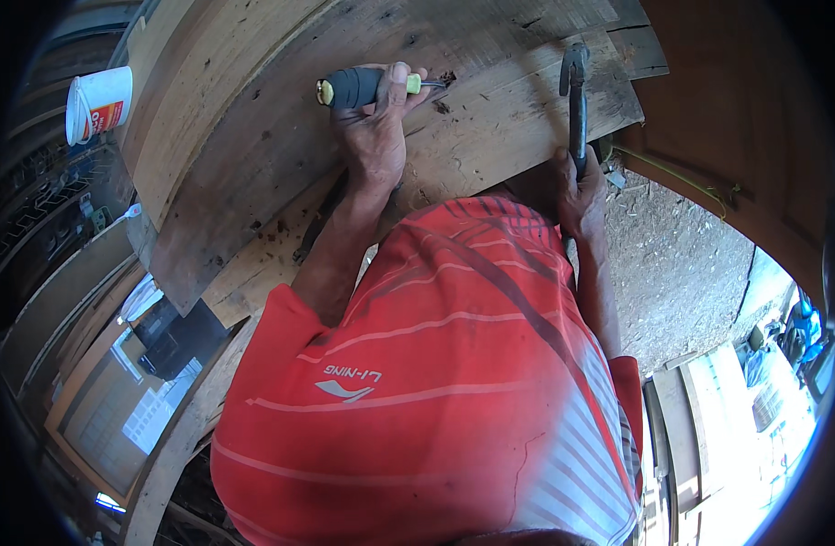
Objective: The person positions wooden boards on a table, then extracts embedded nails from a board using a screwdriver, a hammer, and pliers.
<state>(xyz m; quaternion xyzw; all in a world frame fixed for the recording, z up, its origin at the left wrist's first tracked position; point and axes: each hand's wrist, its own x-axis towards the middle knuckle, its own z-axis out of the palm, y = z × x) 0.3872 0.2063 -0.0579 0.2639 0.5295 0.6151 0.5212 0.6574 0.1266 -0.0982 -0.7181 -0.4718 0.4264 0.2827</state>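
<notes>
Left hand: the left hand point(374, 136) is wrapped tight round the black grip of a chisel point(372, 87) with a yellow-green end cap; the tool lies nearly flat along the plank point(490, 127), its blade end pointing right toward a dark chipped notch point(446, 80); I'd judge the low angle lets the edge pare along the grain

Right hand: the right hand point(576, 187) is closed round the lower shaft of a claw hammer point(576, 100), head raised at the plank's far edge (well apart from the chisel's butt, so not striking here); gripped low, likely for swing

Surface: weathered grey-brown boards laid over one another, with dark knots and scattered chips by the notch; the worked plank lies on top, right in front of the person

Room: a white plastic tub point(99, 102) stands off to the left; timber frames are stacked below it; bare gritty ground point(672, 264) shows on the right
</notes>
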